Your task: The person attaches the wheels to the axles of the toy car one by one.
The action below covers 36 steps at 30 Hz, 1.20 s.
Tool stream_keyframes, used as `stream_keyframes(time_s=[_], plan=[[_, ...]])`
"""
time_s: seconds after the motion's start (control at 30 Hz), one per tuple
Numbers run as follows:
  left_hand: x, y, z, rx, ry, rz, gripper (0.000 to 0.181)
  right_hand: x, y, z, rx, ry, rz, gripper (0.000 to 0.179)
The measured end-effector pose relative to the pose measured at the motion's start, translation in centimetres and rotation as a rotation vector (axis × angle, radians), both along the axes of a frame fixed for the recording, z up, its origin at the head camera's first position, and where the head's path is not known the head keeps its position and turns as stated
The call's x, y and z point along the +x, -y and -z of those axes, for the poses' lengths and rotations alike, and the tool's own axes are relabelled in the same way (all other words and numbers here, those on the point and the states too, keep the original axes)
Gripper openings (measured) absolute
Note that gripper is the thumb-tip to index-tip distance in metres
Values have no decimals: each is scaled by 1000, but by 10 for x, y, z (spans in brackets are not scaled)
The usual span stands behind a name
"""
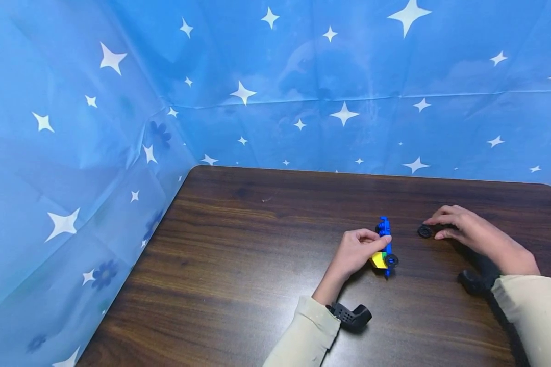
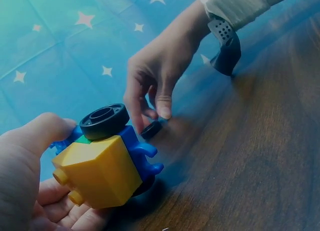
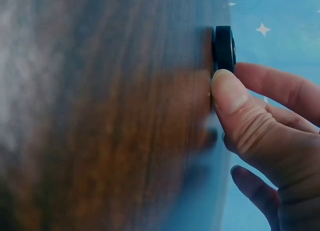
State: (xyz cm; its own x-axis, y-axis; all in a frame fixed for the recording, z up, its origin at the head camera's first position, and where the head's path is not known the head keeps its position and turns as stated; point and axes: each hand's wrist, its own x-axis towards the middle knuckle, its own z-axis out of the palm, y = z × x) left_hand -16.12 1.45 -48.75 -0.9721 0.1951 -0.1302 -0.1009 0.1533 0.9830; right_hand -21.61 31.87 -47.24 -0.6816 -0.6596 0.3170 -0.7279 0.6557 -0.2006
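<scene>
My left hand [image 1: 355, 251] holds a toy vehicle of building blocks by its side, thumb across the top. The toy vehicle [image 1: 386, 247] has a long blue base, a yellow block [image 2: 97, 173] with two round studs, a bit of green, and a black wheel [image 2: 104, 121] on its side. Blue hooks stick out at one end. To the right, my right hand [image 1: 473, 232] pinches a loose black wheel [image 1: 424, 232] at its edge, between thumb and index finger. That wheel lies flat, low over the tabletop. The left fingers partly hide the vehicle's far side.
The dark wood-grain table [image 1: 239, 265] has rounded back corners. A blue curtain [image 1: 294, 66] with white stars hangs behind it and along its left side. Each wrist wears a black camera mount, the left mount [image 1: 352, 316] close over the table.
</scene>
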Motion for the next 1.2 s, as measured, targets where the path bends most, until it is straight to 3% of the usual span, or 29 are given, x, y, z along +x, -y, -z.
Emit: stream_keyframes(time_s=[0.63,1.0,1.2], plan=[[-1,1,0,-17,32,12,29,-9,8,-7,26,31,-77,32],[-2,2,-1,-22,21,22,31,-5,10,-15,91,183,37,20],[0,2,-1,-21,18,22,32,-2,9,-12,56,171,64,19]])
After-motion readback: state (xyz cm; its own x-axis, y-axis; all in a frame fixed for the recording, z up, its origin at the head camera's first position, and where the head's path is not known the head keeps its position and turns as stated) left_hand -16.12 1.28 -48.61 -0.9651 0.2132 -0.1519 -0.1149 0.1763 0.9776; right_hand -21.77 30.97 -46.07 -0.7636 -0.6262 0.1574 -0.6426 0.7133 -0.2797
